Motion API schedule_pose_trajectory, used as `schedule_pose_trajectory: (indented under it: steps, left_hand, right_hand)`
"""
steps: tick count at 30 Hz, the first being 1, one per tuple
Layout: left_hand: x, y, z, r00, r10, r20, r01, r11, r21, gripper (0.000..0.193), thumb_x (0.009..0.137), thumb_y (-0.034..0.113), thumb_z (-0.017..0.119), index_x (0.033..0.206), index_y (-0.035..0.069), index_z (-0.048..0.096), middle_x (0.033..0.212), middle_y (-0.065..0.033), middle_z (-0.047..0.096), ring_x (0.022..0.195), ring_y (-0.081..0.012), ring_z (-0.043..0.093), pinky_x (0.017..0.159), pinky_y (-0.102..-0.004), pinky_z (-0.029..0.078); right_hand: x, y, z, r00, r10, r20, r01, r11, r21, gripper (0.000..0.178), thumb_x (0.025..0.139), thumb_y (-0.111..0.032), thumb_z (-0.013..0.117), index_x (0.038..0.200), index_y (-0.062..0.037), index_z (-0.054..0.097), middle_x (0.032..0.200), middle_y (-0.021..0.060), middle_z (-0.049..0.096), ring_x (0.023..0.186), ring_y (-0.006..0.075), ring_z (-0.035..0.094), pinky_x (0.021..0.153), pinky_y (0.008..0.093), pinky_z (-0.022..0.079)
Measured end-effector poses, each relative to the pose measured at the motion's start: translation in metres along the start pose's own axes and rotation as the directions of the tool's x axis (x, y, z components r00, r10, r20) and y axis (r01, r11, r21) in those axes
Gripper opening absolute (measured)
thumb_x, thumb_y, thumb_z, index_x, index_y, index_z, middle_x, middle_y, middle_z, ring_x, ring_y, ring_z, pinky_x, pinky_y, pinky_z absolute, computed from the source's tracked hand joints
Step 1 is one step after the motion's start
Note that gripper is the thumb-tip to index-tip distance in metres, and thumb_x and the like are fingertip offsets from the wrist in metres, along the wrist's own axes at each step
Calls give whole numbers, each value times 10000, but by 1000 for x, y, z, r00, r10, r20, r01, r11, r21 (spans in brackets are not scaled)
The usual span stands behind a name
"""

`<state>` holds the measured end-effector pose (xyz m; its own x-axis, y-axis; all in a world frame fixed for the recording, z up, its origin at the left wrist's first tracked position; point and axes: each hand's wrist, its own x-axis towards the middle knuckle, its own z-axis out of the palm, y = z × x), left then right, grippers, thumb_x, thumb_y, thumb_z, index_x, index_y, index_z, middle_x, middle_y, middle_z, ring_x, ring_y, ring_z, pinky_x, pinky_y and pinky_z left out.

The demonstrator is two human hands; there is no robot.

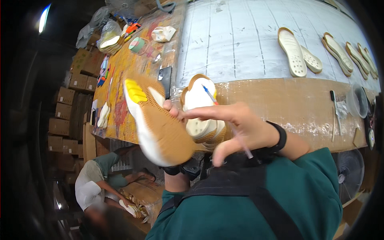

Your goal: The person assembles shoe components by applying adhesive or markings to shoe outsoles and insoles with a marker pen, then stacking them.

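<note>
A tan shoe sole (168, 128) with a white sidewall and a yellow patch is tilted up in front of me, partly blurred. My left hand (172, 109) grips it from behind; only some fingertips show at its edge. My right hand (244, 124) is beside the sole, index finger stretched to its edge and thumb apart. A slim pen-like stick (209, 94), with a blue and a red part, passes through the right hand's fingers; its pale rear end sticks out below. Behind the hands, a pile of white-and-tan soles (200, 127) lies on the table's cardboard edge.
More soles (292, 52) stand on the white, line-marked sheet (240, 36) to the right. A phone (164, 80), tape roll (138, 45) and tools lie left. Plastic cup (357, 100) and brushes (335, 112) are far right, above a fan (349, 176). Another person (90, 186) handles soles lower left.
</note>
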<state>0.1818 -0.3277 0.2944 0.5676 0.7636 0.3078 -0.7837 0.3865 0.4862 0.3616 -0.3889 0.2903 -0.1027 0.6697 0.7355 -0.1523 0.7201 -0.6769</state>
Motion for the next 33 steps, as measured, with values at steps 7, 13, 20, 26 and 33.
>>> schedule_pose_trajectory:
  steps: [7, 13, 20, 26, 33]
  left_hand:
    - [2, 51, -36, 935, -248, -254, 336, 849, 408, 319, 876, 201, 467, 1130, 9, 441, 924, -101, 532, 730, -179, 561, 622, -235, 487]
    - [31, 24, -38, 824, -313, -472, 540, 181, 822, 344, 856, 82, 496, 1193, 18, 471, 1087, -64, 533, 841, -68, 524, 690, -213, 447]
    - [-3, 69, -61, 892, -313, -325, 212, -343, 915, 292, 883, 148, 451, 1103, -35, 515, 1004, -90, 571, 801, -109, 529, 699, -241, 432]
    - [-64, 110, -82, 779, -422, -463, 614, 660, 433, 355, 884, 109, 455, 1220, 5, 407, 1135, -78, 514, 960, -132, 540, 812, -270, 457]
    - [-102, 96, -121, 712, -147, -687, 438, 857, 270, 361, 890, 126, 426, 1222, -12, 392, 1172, -128, 490, 1000, -195, 533, 840, -310, 454]
  right_hand:
    - [-46, 41, -37, 755, 656, -6, -634, 732, 249, 467, 843, -170, 544, 1235, 15, 372, 1211, 135, 468, 1069, 176, 496, 895, 293, 396]
    - [-96, 127, -9, 613, 788, -52, -781, 615, 112, 782, 801, -369, 583, 1297, 81, 178, 1267, 265, 349, 1157, 312, 395, 926, 350, 370]
    - [-63, 114, 30, 722, 689, -56, -678, 722, 137, 899, 769, -269, 641, 1323, 63, 16, 1311, 231, 274, 1228, 263, 281, 1008, 326, 244]
    - [-54, 133, 52, 482, 874, -55, -758, 448, 474, 656, 809, -251, 602, 1274, 40, 241, 1122, 163, 502, 1006, 189, 506, 870, 285, 404]
    - [-39, 121, 77, 603, 797, 34, -727, 531, 435, 486, 824, -286, 580, 1169, 11, 409, 1033, 104, 552, 911, 141, 535, 810, 274, 436]
